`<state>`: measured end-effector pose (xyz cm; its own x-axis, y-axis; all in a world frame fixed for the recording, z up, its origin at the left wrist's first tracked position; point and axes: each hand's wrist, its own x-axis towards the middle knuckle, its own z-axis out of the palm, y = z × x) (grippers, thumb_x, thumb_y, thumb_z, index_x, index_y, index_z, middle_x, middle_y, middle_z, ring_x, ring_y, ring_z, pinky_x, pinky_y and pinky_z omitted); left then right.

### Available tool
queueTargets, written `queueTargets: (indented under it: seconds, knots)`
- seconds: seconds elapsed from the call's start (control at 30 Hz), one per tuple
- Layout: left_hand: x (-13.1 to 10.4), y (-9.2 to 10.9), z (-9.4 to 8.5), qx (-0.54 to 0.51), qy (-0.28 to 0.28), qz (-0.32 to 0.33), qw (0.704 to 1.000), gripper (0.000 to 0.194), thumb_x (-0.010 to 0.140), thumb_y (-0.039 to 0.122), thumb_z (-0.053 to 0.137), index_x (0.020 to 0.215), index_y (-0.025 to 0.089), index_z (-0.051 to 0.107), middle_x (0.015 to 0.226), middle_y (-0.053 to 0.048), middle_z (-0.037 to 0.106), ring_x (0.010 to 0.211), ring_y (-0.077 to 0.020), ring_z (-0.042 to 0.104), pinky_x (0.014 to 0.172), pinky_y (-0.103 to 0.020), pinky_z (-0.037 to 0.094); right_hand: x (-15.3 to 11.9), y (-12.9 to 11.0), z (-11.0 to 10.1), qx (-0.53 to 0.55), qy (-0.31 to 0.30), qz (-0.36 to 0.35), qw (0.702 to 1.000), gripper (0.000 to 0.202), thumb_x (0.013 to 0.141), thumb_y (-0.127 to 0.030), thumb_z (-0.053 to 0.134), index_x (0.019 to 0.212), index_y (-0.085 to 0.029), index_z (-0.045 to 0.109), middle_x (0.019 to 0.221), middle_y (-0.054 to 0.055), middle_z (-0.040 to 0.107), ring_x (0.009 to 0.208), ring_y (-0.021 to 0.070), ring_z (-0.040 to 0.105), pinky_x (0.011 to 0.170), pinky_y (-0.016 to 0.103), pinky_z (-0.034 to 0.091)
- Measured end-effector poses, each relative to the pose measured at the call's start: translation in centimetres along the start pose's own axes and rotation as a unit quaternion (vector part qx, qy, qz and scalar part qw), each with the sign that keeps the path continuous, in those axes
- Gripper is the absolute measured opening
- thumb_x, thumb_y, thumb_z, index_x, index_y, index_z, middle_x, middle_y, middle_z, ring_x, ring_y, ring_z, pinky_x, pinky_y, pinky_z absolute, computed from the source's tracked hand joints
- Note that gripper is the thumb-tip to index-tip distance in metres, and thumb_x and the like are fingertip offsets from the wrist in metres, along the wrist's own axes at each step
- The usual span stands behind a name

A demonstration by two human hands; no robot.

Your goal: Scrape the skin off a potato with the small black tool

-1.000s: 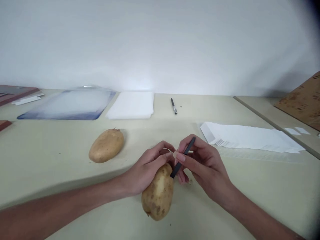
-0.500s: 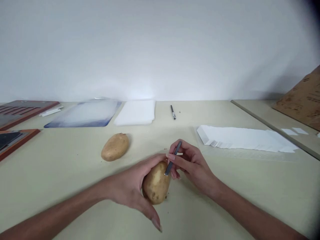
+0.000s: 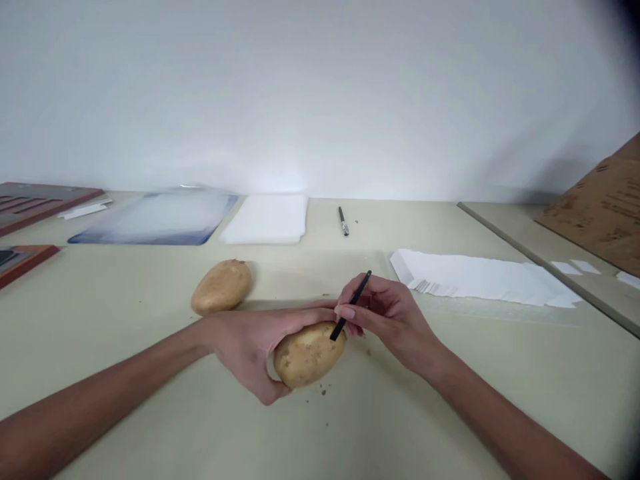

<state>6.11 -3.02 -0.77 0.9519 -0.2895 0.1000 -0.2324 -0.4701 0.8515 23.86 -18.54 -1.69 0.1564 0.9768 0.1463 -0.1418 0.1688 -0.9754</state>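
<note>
In the head view my left hand (image 3: 255, 347) wraps round a potato (image 3: 306, 360), with the thumb at its near left end and the fingers along its far side. The potato lies on its side, and its brown-yellow skin shows pale patches. My right hand (image 3: 385, 313) pinches a slim dark flat stick-like tool (image 3: 358, 291), held at a slant. Its lower tip meets the top right of the potato's skin, close to my left fingertips. Behind my left wrist lies a second potato (image 3: 223, 287).
Small dark crumbs (image 3: 323, 393) dot the table. Along the back are a blue-edged clear folder (image 3: 155, 213), a stack of white paper (image 3: 267, 220) and a pen (image 3: 343, 221). Fanned white paper strips (image 3: 480, 277) and a cardboard box (image 3: 600, 207) lie right; red-framed boards (image 3: 45, 203) lie left.
The held potato has turned from upright to lying more sideways. My left thumb has closed in onto it. The tool's tip stays at the potato, and the view has shifted slightly.
</note>
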Motion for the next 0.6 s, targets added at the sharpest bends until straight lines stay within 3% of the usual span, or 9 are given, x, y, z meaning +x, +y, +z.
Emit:
queueTargets:
  seconds: [0.07,0.17,0.27,0.4,0.6]
  knots:
    - [0.0,0.2,0.3,0.002,0.041,-0.034,0.999,0.095,0.065,0.007,0.076,0.152,0.029,0.044,0.148,-0.003,0.053,0.133,-0.0274,0.054,0.115,-0.032,0.044,0.0,0.1,-0.1,-0.001,0.008,0.001,1.000,0.017,0.084,-0.023,0.085,0.085,-0.015,0.070,0.067,-0.002,0.063,0.060,0.0089,0.056,0.058,0.021,0.048]
    - [-0.6,0.4,1.9,0.007,0.133,-0.100,0.986,0.092,0.057,0.015,0.093,0.140,0.033,0.058,0.144,-0.003,0.057,0.131,-0.0287,0.056,0.114,-0.035,0.045,0.0,0.4,0.1,-0.003,0.003,0.010,1.000,0.015,0.085,-0.022,0.084,0.086,-0.016,0.069,0.068,-0.001,0.064,0.061,0.0092,0.058,0.060,0.022,0.049]
    - [-1.2,0.5,3.8,-0.025,0.195,-0.154,0.968,0.080,0.062,0.019,0.094,0.134,0.035,0.062,0.135,0.000,0.062,0.124,-0.0254,0.060,0.105,-0.033,0.050,-0.1,0.8,0.4,0.002,0.002,0.010,1.000,0.013,0.089,-0.023,0.080,0.087,-0.016,0.069,0.071,-0.001,0.064,0.061,0.0089,0.059,0.060,0.022,0.050]
    - [-1.4,0.5,5.9,-0.056,0.278,-0.147,0.948,0.081,0.072,0.008,0.078,0.142,0.039,0.051,0.136,0.004,0.063,0.117,-0.0186,0.064,0.100,-0.028,0.052,-0.4,1.0,0.6,0.016,0.000,0.006,1.000,0.012,0.090,-0.021,0.079,0.088,-0.016,0.069,0.071,-0.001,0.063,0.058,0.0084,0.059,0.054,0.020,0.048]
    - [-0.9,0.1,7.4,0.033,0.307,-0.145,0.940,0.068,0.072,0.011,0.079,0.131,0.038,0.058,0.119,0.009,0.072,0.100,-0.0141,0.068,0.088,-0.024,0.053,-1.2,0.4,1.1,-0.011,-0.003,-0.001,1.000,0.014,0.086,-0.012,0.081,0.090,-0.018,0.070,0.074,-0.002,0.062,0.060,0.0074,0.057,0.054,0.018,0.047]
